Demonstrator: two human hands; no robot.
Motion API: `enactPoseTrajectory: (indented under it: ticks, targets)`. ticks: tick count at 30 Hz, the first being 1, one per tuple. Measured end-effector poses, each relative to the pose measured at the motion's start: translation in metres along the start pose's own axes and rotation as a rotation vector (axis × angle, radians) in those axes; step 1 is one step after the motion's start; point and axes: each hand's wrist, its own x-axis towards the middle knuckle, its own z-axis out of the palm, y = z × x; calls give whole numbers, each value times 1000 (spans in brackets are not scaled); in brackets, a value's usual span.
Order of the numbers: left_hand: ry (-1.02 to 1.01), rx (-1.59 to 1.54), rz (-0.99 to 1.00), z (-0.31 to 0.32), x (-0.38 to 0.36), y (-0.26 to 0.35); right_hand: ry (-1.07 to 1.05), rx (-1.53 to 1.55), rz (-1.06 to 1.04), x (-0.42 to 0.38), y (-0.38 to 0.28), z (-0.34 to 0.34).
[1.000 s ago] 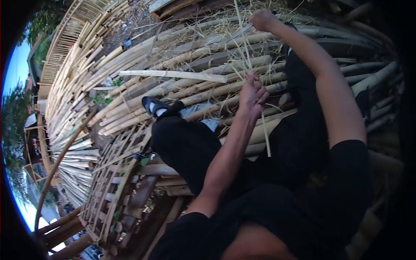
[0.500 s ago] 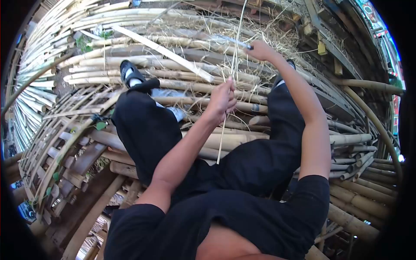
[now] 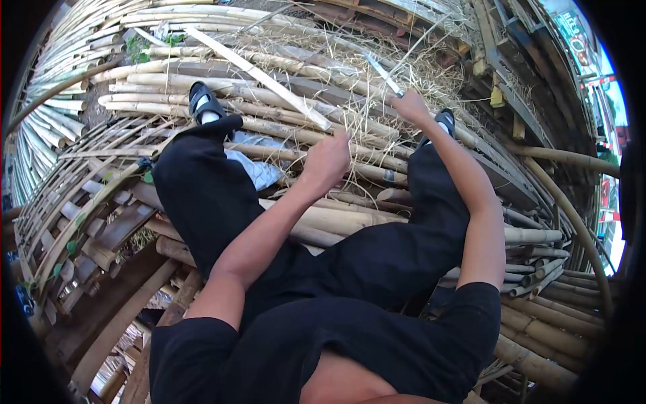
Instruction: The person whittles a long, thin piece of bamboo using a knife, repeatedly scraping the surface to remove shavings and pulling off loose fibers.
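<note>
My right hand point(image 3: 410, 108) grips the handle of a knife point(image 3: 384, 74), its blade pointing up and to the left, away from my body. Closed fingers of my left hand point(image 3: 326, 163) pinch a thin bamboo strip point(image 3: 420, 46). From there the strip slants up to the right and passes close by the blade. Beyond my left hand, a wide pale bamboo slat point(image 3: 259, 75) lies across the poles. Curled shavings point(image 3: 377, 121) are scattered in front of both hands.
Bamboo poles point(image 3: 323, 217) lie beneath and between my legs. A crumpled pale cloth or plastic sheet point(image 3: 256, 172) is beside my left leg. Wooden planks point(image 3: 518, 74) are stacked at the right, and a bamboo lattice point(image 3: 81, 195) stands at the left. More poles point(image 3: 538, 330) fill the lower right.
The strip has tipped from nearly upright to slanting right. My left hand has shifted left and turned knuckles up. My right hand has dropped slightly, and the blade has swung steeper.
</note>
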Motion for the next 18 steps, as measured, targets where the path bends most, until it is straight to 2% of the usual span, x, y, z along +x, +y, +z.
enactPoseTrajectory:
  ticks: [1, 2, 4, 6, 7, 9, 12, 14, 15, 16, 17, 18]
  targets:
    - [8, 24, 33, 3, 3, -2, 5, -2, 69, -8, -12, -12]
    - [-3, 24, 23, 5, 5, -2, 67, -73, 1, 1, 1, -4]
    - [105, -9, 186, 10, 13, 4, 153, -163, -115, 24, 28, -4]
    - [-37, -70, 51, 4, 17, 28, 116, -275, -112, 17, 30, -7]
    - [-51, -79, 50, 5, 19, 34, 179, -277, -87, 13, 32, -7]
    - [-91, -82, 1, 9, 25, 41, 168, -256, -96, 20, 45, -6]
    - [-77, -4, -8, 18, 27, 51, 125, -376, -210, 25, 59, -8]
    - [-156, 36, -43, 19, 28, 58, 224, -476, -372, 20, 61, -11]
    - [-147, 2, -23, 21, 29, 57, 133, -521, -134, 31, 68, -12]
    - [-145, -38, -13, 26, 28, 56, 237, -579, -186, 39, 71, -10]
    - [-173, -49, -48, 34, 32, 55, 225, -599, -270, 29, 64, -15]
    - [-139, -29, -61, 40, 41, 53, 315, -476, -287, 21, 54, -20]
